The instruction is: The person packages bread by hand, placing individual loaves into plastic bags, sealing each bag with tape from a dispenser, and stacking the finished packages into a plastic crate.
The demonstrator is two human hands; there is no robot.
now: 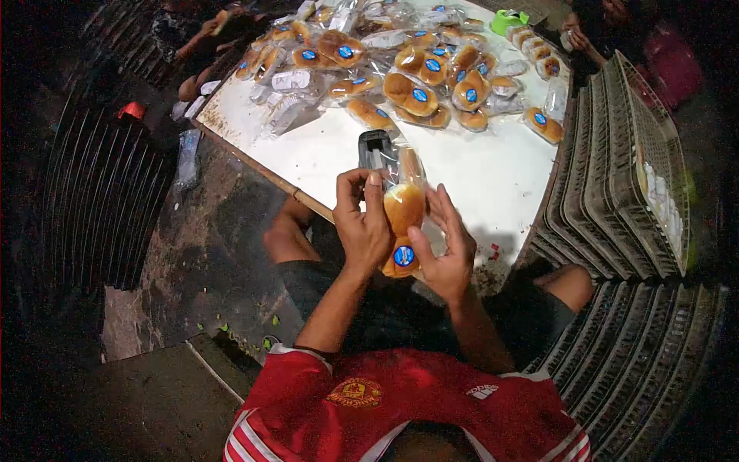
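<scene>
My left hand [362, 223] pinches the side of a clear plastic bag with bread buns [404, 209] in it, thumb and index finger pressed together. A round blue sticker [404, 256] shows on the lower part of the packed bread. On the other side is my right hand [449, 252], its fingers stretched out and its thumb against the bread. Just beyond my left fingertips, a dark grey device [375, 145] like a small sealer or stapler lies at the upper end of the bag. My fingers partly hide the bag's edges.
Many bagged breads [416, 94] with blue stickers are heaped on the white table [246, 127]. A green tape dispenser-like object [508, 21] stands at the far edge. Stacked plastic crates [600, 169] rise at the right. Other people's hands [208, 29] show at the far sides.
</scene>
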